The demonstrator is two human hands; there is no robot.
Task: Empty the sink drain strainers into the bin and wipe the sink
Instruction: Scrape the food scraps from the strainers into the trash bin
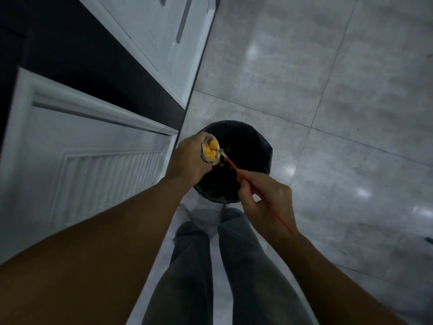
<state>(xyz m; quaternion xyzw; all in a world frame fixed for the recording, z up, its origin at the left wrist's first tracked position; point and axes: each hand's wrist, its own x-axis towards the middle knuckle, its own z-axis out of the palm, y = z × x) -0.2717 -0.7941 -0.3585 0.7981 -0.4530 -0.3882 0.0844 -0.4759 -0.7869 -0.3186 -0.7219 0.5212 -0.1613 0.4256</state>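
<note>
I see the strainer (210, 150), a small metal cup, held over the near-left rim of the bin (266, 150), tilted so that its mouth faces the bin's dark interior. Orange food pieces (212, 146) sit inside the strainer. A few more orange bits show against the black interior just beside the mouth; I cannot tell whether they are falling or at rest.

The left hand (187, 160) grips the strainer from behind, with the fingers curled round its body. The right hand (264, 195) pinches a thin red stick (232, 164) between thumb and curled fingers. The stick's pale tip touches the lower edge of the strainer's mouth, and its tail end runs back across the right wrist.

The bin is round and lined with a black bag. It stands on the grey tiled floor (328, 113), close to the base of a white cabinet door (93, 160) with a louvred panel. Both forearms are bare. Grey trouser legs (246, 266) stand on the floor directly at the bin's near edge.
</note>
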